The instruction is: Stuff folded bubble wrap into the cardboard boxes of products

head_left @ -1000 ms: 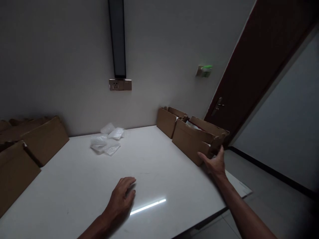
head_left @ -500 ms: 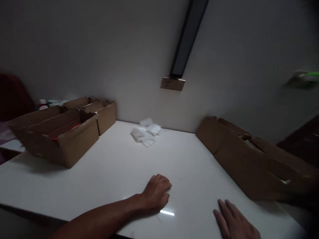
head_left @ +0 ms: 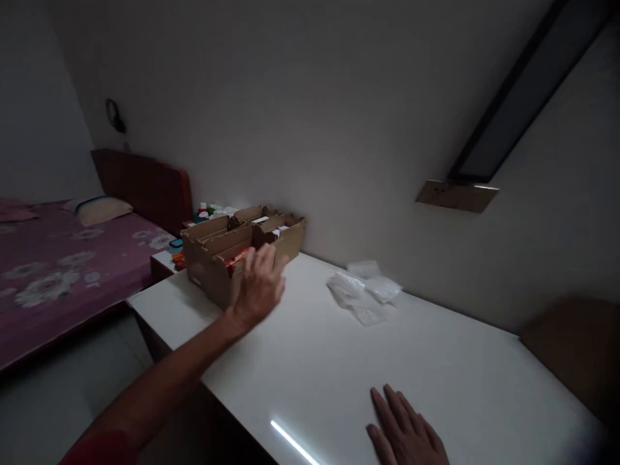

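Note:
My left hand (head_left: pixel 260 283) is raised in front of the near right corner of an open cardboard box (head_left: pixel 208 274) with dividers. Its fingers are loosely bent and apart, and nothing shows in them. From this angle I cannot tell whether it touches the box. Red packets (head_left: pixel 236 258) lie in the box's front compartment, partly hidden by the hand. My right hand (head_left: pixel 407 429) rests palm down on the white table (head_left: pixel 310 361), fingers stretched out. Crumpled clear plastic bags (head_left: pixel 364 290) lie near the wall, beyond both hands.
Another cardboard box (head_left: pixel 576 358) stands at the table's right edge. A bed with a floral purple sheet (head_left: pixel 72 271) is at the left. Small items crowd a side table (head_left: pixel 165 260) behind the left box. A dark-framed panel (head_left: pixel 523 97) hangs above a wall plate (head_left: pixel 455 196).
The view has swung left. My left hand has moved from the table's middle to the left box, its curled fingers loosening. My right hand still lies flat on the table.

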{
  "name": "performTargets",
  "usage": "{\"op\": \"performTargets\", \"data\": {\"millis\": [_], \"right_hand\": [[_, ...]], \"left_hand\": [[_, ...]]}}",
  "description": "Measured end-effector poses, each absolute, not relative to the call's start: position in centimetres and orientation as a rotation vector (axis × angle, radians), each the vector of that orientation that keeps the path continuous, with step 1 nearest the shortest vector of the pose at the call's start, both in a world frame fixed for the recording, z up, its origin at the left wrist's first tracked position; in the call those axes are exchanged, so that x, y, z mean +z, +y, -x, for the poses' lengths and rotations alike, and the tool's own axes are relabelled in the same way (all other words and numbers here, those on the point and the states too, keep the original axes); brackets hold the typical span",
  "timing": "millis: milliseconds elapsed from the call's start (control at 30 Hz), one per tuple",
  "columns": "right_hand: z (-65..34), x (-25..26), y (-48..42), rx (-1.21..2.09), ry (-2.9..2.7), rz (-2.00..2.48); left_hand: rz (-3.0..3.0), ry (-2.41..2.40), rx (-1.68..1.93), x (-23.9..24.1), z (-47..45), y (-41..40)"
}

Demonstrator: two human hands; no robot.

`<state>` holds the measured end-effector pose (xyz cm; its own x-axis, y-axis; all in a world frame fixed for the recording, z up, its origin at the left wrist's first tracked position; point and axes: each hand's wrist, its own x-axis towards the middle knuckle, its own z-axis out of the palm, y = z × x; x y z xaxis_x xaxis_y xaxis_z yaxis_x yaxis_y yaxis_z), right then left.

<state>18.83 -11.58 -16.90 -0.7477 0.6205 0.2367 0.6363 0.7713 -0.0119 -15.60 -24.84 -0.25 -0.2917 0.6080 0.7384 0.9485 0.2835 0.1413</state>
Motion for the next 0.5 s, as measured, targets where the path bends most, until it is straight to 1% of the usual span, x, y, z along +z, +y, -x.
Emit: {"op": "performTargets", "data": {"millis": [100, 200, 300, 400, 500], "right_hand": [[-18.6, -17.9, -10.8, -0.116, -2.718, 0.97], [-19.0, -18.9, -10.3, -0.123, -2.667, 0.964], [-19.3, -18.9, -10.5, -0.058, -2.645, 0.947], [-19.3, -17.6, -11.0, 0.07, -2.567, 0.959], [-19.3, -16.0, -11.5, 0.246, -2.467, 0.997]], "left_hand": [[1.23, -2.11, -0.693, 1.1, 20.1, -25.5], [1.277, -2.149, -0.688, 0.5, 21.4, -25.7], [1.371, -2.103, -0.728, -0.1, 20.5, -26.1], [1.53, -2.025, -0.76, -0.1, 18.2, -27.3], [1.812, -1.825, -0.903, -0.1, 14.6, -29.7]]}}
